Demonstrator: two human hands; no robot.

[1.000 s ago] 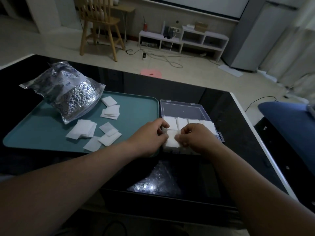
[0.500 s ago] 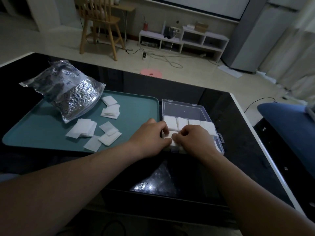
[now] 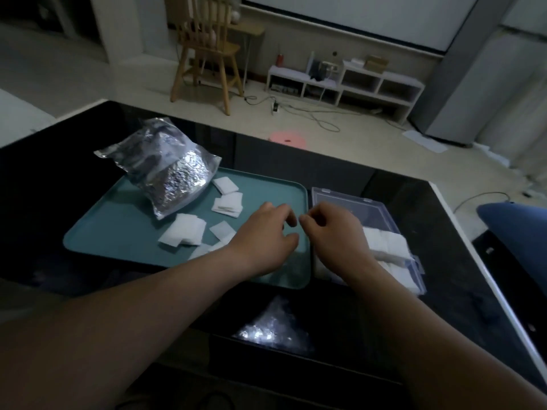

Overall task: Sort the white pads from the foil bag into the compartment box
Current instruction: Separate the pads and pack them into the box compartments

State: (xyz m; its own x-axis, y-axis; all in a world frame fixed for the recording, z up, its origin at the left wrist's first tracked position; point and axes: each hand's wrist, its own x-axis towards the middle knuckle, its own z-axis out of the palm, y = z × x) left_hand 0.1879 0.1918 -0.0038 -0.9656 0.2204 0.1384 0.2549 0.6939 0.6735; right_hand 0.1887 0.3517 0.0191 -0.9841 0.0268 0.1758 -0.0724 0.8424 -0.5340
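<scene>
A glossy black counter [image 3: 444, 261] is carrying everything, its pale right edge running diagonally toward the near right corner. At the far left of the teal tray [image 3: 118, 232], a rounded-corner tray with a raised rim, the crinkled foil bag [image 3: 168, 173] is lying half over the tray's far edge; some print is showing on it, too blurred to read. Just right of the bag and nearer, soft square white pads [image 3: 183, 233] are lying scattered in loose stacks on the tray's smooth floor, leaving its right part open. The left hand [image 3: 266, 235] is hovering above that open stretch, its grip loosely spread with fingers curled and pinching nothing. Just beside it, the right hand [image 3: 331, 232] is hovering over the seam between tray and compartment box [image 3: 355, 202], fingers curled with thumb and forefinger close together, nothing visible between them. The clear plastic box is sitting against the tray's right rim, more pads packed in its near compartments, its far part bare.
</scene>
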